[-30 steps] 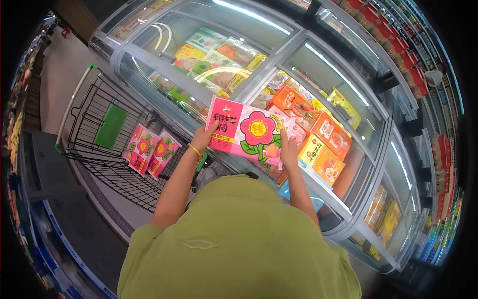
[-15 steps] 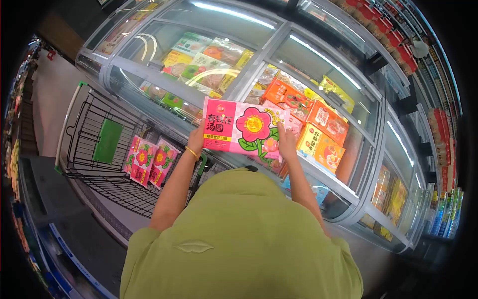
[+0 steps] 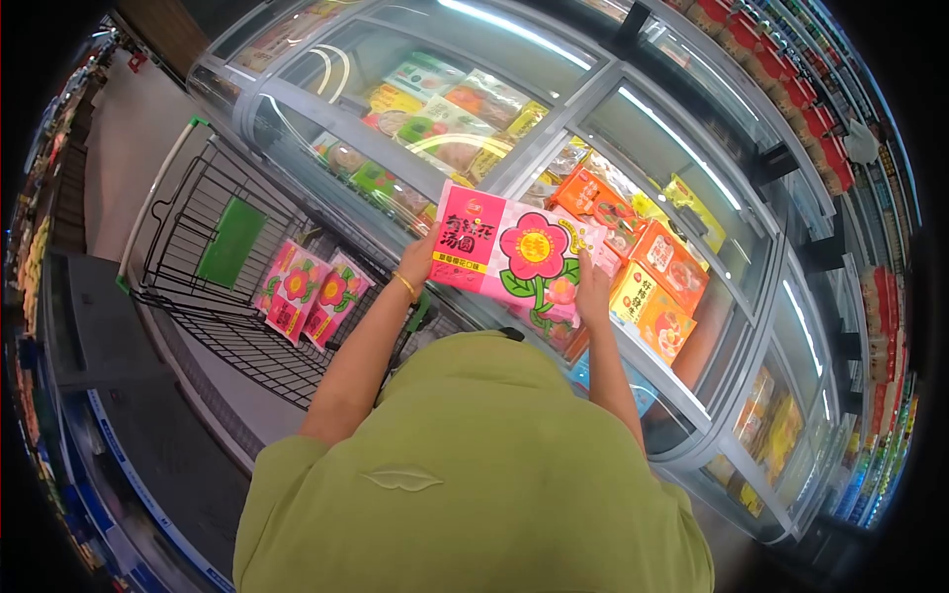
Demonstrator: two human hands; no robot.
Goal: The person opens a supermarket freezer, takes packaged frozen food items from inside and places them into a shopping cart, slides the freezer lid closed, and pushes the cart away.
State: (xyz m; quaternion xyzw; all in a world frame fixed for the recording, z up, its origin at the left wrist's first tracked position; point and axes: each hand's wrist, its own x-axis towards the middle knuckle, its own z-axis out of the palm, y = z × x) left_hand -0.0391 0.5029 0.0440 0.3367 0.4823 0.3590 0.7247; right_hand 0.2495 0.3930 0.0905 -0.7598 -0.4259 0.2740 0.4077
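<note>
Between both hands I hold a pink packet of tangyuan point(image 3: 479, 259), a large flower and Chinese lettering on its front. My left hand point(image 3: 419, 259) grips its left edge; a yellow band circles that wrist. My right hand point(image 3: 593, 289) is closed on the right edge, thumb on the front. The packet hangs in front of the open freezer section, tilted slightly down to the right. Behind it lie orange boxes point(image 3: 660, 265) and a yellow-and-orange box point(image 3: 650, 314). Two similar pink packets point(image 3: 297, 289) rest in the shopping cart to the left.
The wire shopping cart point(image 3: 259, 346) stands left of me, with a green panel point(image 3: 232, 242). A glass-topped chest freezer point(image 3: 474, 188) runs across the front, full of packaged food. Shelves point(image 3: 791, 89) of goods rise at the right. A dark shelf unit point(image 3: 119, 395) stands at the lower left.
The view has turned, so the freezer and cart sit further right in the picture. The packet stays in both hands, tilted slightly more down to the right.
</note>
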